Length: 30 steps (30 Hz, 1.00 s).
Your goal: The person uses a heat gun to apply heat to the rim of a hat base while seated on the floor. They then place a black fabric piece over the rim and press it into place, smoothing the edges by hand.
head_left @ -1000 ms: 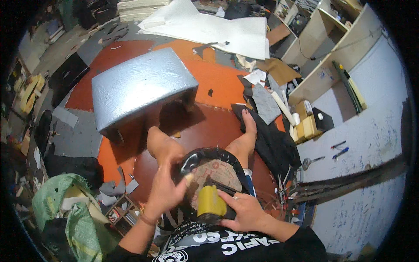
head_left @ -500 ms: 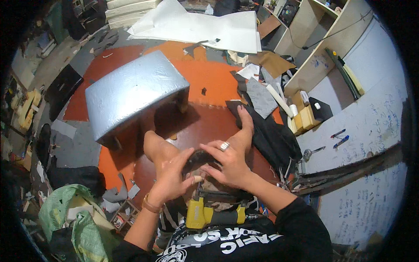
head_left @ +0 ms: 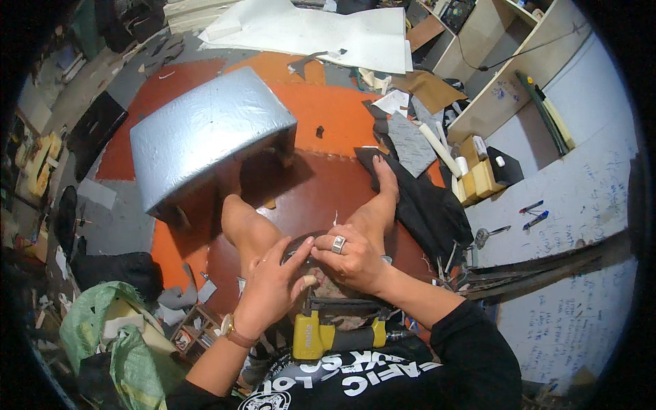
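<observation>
Both my hands meet over my lap. My left hand [head_left: 273,279], with a watch [head_left: 227,326] at the wrist and a tan wrap on the thumb, has its index finger stretched to the fingertips of my right hand; its thumb stands apart. My right hand [head_left: 352,263], wearing a wide silver ring [head_left: 338,244], is closed in a pinch; what lies in it is hidden. A dark curved piece [head_left: 295,246] shows behind the fingers. A yellow and black air staple gun [head_left: 311,337] rests on my lap below the hands.
A box-like seat form [head_left: 213,140] wrapped in silvery film stands ahead on the left, over my leg. Black fabric [head_left: 434,212] lies beside my right foot. A white sheet [head_left: 321,34] is spread at the back. Right stands a shelf unit [head_left: 506,89]; a green sack [head_left: 92,328] sits lower left.
My hands have drawn together, and the right fingers have closed into a pinch. The left index finger now reaches the right fingertips. The staple gun stays on my lap.
</observation>
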Each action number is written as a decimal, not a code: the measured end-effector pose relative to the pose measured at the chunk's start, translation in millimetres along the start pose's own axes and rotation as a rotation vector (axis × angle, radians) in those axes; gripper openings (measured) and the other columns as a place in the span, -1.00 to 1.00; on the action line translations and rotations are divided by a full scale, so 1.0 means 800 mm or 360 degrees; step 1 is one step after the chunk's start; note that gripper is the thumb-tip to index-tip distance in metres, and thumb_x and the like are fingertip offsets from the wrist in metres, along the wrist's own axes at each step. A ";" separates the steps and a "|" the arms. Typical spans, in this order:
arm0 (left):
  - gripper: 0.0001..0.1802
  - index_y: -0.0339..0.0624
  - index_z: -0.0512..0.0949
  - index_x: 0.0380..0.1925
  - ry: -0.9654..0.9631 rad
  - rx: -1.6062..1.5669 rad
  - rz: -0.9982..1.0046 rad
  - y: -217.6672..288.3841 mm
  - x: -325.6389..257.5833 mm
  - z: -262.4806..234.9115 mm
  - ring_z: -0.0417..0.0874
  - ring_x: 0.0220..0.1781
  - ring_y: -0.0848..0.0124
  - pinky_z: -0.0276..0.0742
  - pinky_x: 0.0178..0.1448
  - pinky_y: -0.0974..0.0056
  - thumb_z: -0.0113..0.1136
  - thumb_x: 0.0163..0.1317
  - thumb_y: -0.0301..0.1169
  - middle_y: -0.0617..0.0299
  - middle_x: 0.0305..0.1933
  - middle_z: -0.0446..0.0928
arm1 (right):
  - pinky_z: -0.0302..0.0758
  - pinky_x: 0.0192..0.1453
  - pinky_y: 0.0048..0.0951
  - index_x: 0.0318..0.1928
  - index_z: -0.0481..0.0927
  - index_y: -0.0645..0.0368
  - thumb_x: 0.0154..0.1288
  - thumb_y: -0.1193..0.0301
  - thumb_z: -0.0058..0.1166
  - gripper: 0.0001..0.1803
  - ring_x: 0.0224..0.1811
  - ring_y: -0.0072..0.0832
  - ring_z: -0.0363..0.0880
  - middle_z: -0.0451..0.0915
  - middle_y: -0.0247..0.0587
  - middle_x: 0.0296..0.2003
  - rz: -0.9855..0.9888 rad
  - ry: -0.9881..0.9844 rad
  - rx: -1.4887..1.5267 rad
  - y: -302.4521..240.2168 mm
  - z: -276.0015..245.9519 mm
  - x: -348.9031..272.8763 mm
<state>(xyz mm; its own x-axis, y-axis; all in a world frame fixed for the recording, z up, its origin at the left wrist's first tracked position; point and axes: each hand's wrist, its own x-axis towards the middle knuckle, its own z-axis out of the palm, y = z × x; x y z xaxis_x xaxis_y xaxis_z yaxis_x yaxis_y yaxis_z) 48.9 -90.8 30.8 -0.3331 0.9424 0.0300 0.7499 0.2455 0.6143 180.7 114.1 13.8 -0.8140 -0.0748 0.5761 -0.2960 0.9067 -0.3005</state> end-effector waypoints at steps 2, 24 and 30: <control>-0.12 0.23 0.39 0.65 0.0019 -0.0019 -0.0049 0.006 -0.005 0.001 0.60 0.40 -0.15 0.52 0.44 -0.16 0.50 0.34 -0.32 -0.10 0.49 0.45 | 0.58 -0.02 -0.17 -0.04 0.80 0.21 0.17 0.42 0.37 -0.68 -0.07 -0.19 0.66 0.76 -0.21 -0.03 0.0084 -0.0093 -0.0013 -0.007 -0.005 0.002; -0.42 0.33 0.61 0.47 0.0276 0.0261 0.0061 0.003 -0.012 0.020 0.68 0.17 -0.22 0.66 0.19 -0.16 0.39 0.45 -0.20 -0.26 0.23 0.52 | 0.63 0.25 -0.09 0.57 0.40 0.24 0.42 0.34 0.30 -0.24 0.17 -0.06 0.70 0.74 0.11 0.07 0.1160 -0.1064 0.0662 -0.132 -0.122 -0.022; -0.43 0.35 0.63 0.45 0.0251 0.0160 -0.0020 0.005 -0.012 0.023 0.68 0.16 -0.22 0.66 0.19 -0.15 0.41 0.44 -0.20 -0.30 0.28 0.49 | 0.58 -0.11 -0.37 0.27 0.61 0.32 0.56 0.28 0.21 -0.56 -0.26 -0.57 0.60 0.68 -0.35 -0.24 0.1929 -0.0403 0.1282 -0.098 -0.156 0.022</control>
<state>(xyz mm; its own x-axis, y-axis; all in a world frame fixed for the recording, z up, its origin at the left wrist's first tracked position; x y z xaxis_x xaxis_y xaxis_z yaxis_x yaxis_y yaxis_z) 65.4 -94.3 18.5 -0.4224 0.8937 0.1512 0.7960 0.2859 0.5335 251.8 93.5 142.4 -0.8004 0.3972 -0.4490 0.4907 0.0039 -0.8713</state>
